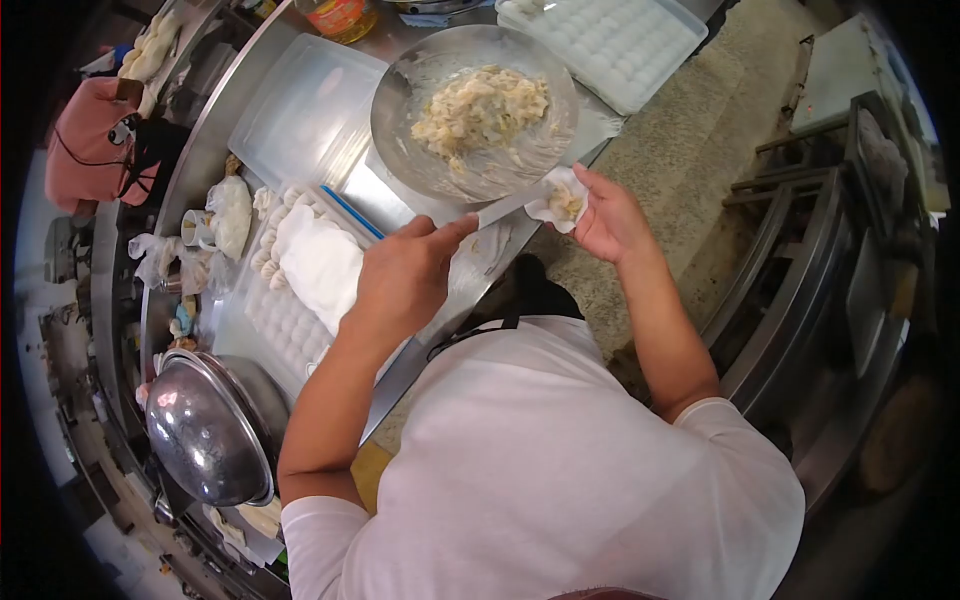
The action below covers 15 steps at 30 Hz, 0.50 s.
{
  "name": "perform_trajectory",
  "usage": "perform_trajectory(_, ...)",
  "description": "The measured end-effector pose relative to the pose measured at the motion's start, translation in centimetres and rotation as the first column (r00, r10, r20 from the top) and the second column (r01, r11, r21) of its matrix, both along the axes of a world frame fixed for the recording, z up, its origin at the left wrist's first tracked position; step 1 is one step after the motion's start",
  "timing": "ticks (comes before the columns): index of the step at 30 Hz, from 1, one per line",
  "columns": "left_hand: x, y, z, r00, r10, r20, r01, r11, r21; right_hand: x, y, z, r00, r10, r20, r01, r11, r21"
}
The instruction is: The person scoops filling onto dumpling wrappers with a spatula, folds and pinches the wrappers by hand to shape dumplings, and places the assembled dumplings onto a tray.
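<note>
My left hand (405,275) is closed round the handle of a flat, pale spatula (508,208), its index finger stretched along it. The blade's tip reaches a round white dough wrapper (548,212) in my right hand (615,222). That hand is palm up, with the thumb at the wrapper's edge. A small heap of filling (566,203) lies on the wrapper. Just beyond my hands stands a wide metal bowl (400,150) with pale, chopped filling (485,112) in it.
Left of my left arm, a white cloth (318,262) partly covers a tray of dough pieces (290,325). An empty clear tray (300,105) lies behind. A tray of white rounds (625,50) stands at the back right. A metal dome (205,430) is at lower left; a metal rack (770,270) stands right.
</note>
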State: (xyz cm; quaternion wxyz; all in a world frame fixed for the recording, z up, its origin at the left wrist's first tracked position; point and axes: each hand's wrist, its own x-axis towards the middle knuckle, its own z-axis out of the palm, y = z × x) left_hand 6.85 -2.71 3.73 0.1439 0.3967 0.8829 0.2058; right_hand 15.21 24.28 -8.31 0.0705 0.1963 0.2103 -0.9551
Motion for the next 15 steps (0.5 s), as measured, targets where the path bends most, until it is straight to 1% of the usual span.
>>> perform_trajectory(2,-0.1,0.4,0.7,1.000,-0.019,-0.002,0.019,0.999,0.031,0.2,-0.3,1.0,1.000,0.001,0.000,-0.001,1.000,0.018)
perform_trajectory(4,-0.2,0.5,0.3,0.992,-0.122,-0.044,0.122,0.993,-0.004,0.2,-0.7,1.4,1.000,0.000,-0.008,0.001,0.999,0.037)
perform_trajectory(5,-0.4,0.4,0.8,0.991,-0.124,-0.047,0.124,0.992,-0.002,0.1,-0.6,1.3,1.000,0.017,-0.024,-0.015,0.995,0.103)
perform_trajectory(6,-0.9,0.2,1.8,0.994,-0.106,0.033,0.106,0.994,0.007,0.2,-0.5,1.4,0.999,0.030,-0.038,-0.023,0.985,0.170)
perform_trajectory(7,-1.1,0.1,2.4,0.989,-0.088,0.117,0.087,0.996,0.012,0.2,-0.5,1.5,0.999,0.023,-0.037,-0.016,0.985,0.171)
perform_trajectory(10,-1.0,0.5,1.2,0.991,-0.112,0.076,0.114,0.993,-0.023,0.0,-0.8,1.9,0.999,0.009,-0.047,-0.001,0.988,0.154)
perform_trajectory(11,-1.4,0.4,1.5,0.991,-0.114,0.070,0.116,0.993,-0.021,0.0,-0.8,1.8,0.999,-0.002,-0.042,0.010,0.983,0.181)
perform_trajectory(13,-2.3,0.3,2.0,0.989,-0.081,0.127,0.085,0.996,-0.025,0.1,-0.5,1.7,0.999,-0.023,-0.036,0.030,0.977,0.211)
perform_trajectory(14,-2.6,0.6,1.7,0.989,-0.077,0.127,0.080,0.996,-0.024,0.3,-0.3,1.7,0.998,-0.053,-0.015,0.055,0.960,0.274)
perform_trajectory(15,-3.1,1.0,1.1,1.000,-0.019,0.023,0.021,0.994,-0.104,0.3,-0.4,1.8,0.997,-0.076,0.003,0.071,0.939,0.336)
